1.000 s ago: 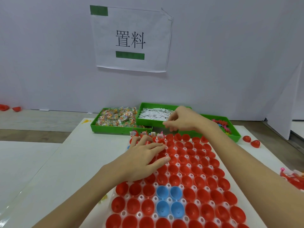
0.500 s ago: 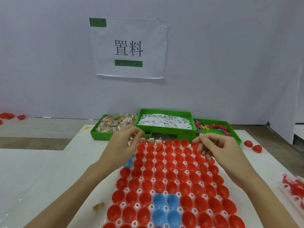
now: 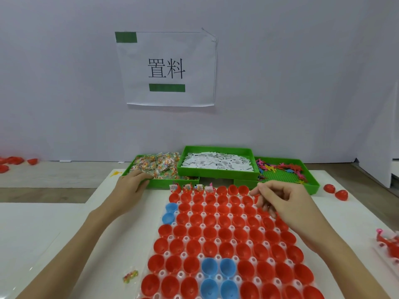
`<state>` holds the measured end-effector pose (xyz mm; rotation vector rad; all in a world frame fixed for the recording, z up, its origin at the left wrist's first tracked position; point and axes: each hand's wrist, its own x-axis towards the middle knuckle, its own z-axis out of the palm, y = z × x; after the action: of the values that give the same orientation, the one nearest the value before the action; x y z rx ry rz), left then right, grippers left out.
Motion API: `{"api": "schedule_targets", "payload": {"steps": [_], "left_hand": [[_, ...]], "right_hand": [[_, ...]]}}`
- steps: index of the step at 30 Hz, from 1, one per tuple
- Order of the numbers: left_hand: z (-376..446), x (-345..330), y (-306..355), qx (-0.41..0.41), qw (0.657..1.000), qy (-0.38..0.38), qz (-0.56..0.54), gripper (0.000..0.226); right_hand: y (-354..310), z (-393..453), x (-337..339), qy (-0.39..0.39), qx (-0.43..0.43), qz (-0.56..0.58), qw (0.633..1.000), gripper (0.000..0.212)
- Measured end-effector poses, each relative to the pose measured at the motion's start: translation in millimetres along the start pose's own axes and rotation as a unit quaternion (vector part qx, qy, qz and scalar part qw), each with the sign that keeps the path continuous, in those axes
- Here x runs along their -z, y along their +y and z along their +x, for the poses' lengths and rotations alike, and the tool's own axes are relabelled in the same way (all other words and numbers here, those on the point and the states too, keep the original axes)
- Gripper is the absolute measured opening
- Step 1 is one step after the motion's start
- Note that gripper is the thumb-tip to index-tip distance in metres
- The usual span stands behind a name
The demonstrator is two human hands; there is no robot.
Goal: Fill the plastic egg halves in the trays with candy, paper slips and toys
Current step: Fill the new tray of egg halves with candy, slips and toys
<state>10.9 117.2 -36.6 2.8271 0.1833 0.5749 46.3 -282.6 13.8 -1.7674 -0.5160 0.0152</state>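
A clear tray of red egg halves (image 3: pixel 218 225), with a few blue halves (image 3: pixel 218 268), lies in front of me. Several halves at the left of its far row (image 3: pixel 187 187) hold candy and slips. Behind it stand three green trays: candy packets (image 3: pixel 157 165), paper slips (image 3: pixel 218 162) and coloured toys (image 3: pixel 280 168). My left hand (image 3: pixel 131 184) rests on the candy tray's front left corner, its fingers reaching onto the packets. My right hand (image 3: pixel 280 201) hovers over the far right egg halves with fingers curled and thumb and forefinger pinched together; what they pinch is too small to see.
One candy packet (image 3: pixel 130 276) lies loose on the white mat left of the egg tray. Loose red halves sit at the right (image 3: pixel 336 192) and far left (image 3: pixel 13 162). Another tray of filled eggs (image 3: pixel 388 244) shows at the right edge. A wall with a paper sign (image 3: pixel 166 69) closes the back.
My right hand drew back from the slip tray to the far right of the egg tray. My left hand left the egg halves and reached forward to the candy tray.
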Motion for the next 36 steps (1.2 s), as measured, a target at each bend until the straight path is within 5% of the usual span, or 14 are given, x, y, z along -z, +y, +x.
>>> {"api": "schedule_targets", "payload": {"steps": [5,12,20,24,29,33,36], "left_hand": [[11.7,1.2,5.3,-0.001,0.998,0.048,-0.035,0.030],[68.4,7.3,14.4,0.036,0.995,-0.091,0.023,0.019],[80.6,5.3,22.4,0.102,0.987,-0.117,0.033,0.010],[73.6,4.8,19.4,0.129,0.989,-0.074,-0.011,0.010],[57.2,11.9,25.4,0.121,0.985,0.106,-0.062,0.008],[32.1,25.8,40.4,0.112,0.955,0.201,-0.187,0.007],[0.4,30.7,61.2,0.108,0.914,0.189,-0.342,0.005]], "right_hand": [[2.2,0.5,-2.0,0.002,-0.004,-0.003,1.000,0.029],[4.6,-0.4,-3.9,0.002,-0.012,-0.004,1.000,0.028],[7.1,0.7,-0.5,0.005,-0.012,-0.007,1.000,0.028],[7.7,1.5,-1.6,0.004,-0.006,-0.007,1.000,0.028],[9.2,1.2,-1.8,0.006,-0.006,-0.007,1.000,0.028],[10.1,0.7,-0.5,0.004,-0.008,-0.013,1.000,0.028],[10.8,0.5,-0.7,0.008,-0.006,-0.016,1.000,0.028]]}}
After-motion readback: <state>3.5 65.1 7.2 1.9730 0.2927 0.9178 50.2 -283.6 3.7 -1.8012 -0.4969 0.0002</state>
